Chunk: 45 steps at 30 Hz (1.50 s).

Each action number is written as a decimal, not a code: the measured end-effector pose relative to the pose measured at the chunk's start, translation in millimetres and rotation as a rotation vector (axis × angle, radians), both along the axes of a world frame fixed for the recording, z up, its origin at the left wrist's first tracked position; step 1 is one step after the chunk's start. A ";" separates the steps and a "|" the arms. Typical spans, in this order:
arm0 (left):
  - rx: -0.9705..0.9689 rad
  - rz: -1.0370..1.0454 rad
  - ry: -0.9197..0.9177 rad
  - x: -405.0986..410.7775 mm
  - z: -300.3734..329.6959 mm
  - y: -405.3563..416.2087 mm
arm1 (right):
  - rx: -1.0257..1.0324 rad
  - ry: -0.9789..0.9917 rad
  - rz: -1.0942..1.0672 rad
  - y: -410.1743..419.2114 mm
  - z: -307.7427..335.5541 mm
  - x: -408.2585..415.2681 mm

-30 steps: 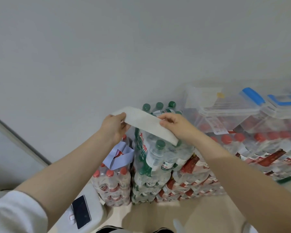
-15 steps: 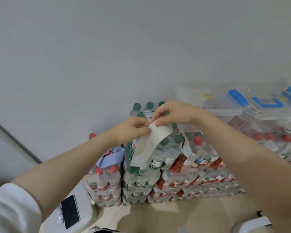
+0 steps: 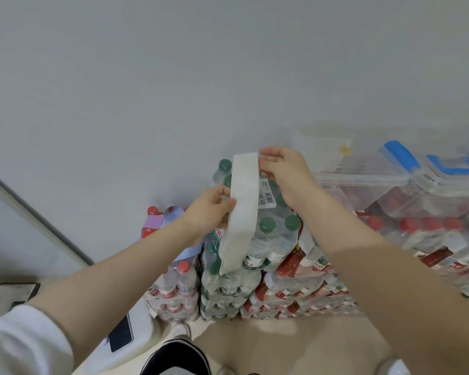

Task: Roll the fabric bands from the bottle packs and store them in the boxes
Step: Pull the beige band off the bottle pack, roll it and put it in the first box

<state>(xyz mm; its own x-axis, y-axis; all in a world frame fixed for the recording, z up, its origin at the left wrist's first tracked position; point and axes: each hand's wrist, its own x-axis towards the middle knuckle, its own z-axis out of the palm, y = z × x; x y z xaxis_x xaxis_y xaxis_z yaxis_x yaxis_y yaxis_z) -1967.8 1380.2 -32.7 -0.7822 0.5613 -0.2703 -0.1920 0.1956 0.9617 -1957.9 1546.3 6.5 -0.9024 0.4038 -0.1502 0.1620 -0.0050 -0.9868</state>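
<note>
A white fabric band (image 3: 241, 212) hangs as a long flat strip in front of the stacked green-capped bottle pack (image 3: 271, 234). My right hand (image 3: 284, 171) pinches the band's top end, raised above the pack. Lower down, my left hand (image 3: 211, 209) pinches the band's left edge near its middle. The band's bottom end dangles free beside the pack's labels. Clear plastic boxes (image 3: 363, 180) with blue handles sit on the red-capped bottle packs (image 3: 431, 234) to the right. A lilac and blue band (image 3: 168, 216) lies on the red-capped pack (image 3: 176, 282) at the left.
Stacks of shrink-wrapped bottle packs fill the floor against the grey wall. A dark phone (image 3: 121, 334) lies on a white surface at the lower left. My shoe (image 3: 182, 331) and trouser leg show at the bottom edge. A door frame (image 3: 33, 217) runs diagonally on the left.
The band went from being stretched sideways between both hands to hanging vertically. My right hand has lifted the top end; my left hand slid down to the band's middle.
</note>
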 end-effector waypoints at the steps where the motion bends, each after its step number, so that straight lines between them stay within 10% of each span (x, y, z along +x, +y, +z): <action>1: -0.008 0.011 -0.003 -1.6 -3.3 1.7 | -0.001 -0.026 0.013 -2.0 -2.9 -6.3; 13: -0.057 0.103 -0.092 -71.5 -27.6 35.3 | -0.315 -0.274 0.037 8.2 -47.5 -73.4; 25: -0.397 -0.066 0.406 -130.1 -33.7 39.9 | 0.516 -0.283 0.086 7.7 -70.5 -120.3; 31: -0.397 -0.070 0.335 -123.7 -42.6 33.6 | 0.843 -0.404 -0.017 13.0 -88.1 -115.8; 45: -0.461 0.178 0.112 -116.4 -80.4 -90.7 | 0.586 -0.101 0.434 -125.2 -48.9 -93.5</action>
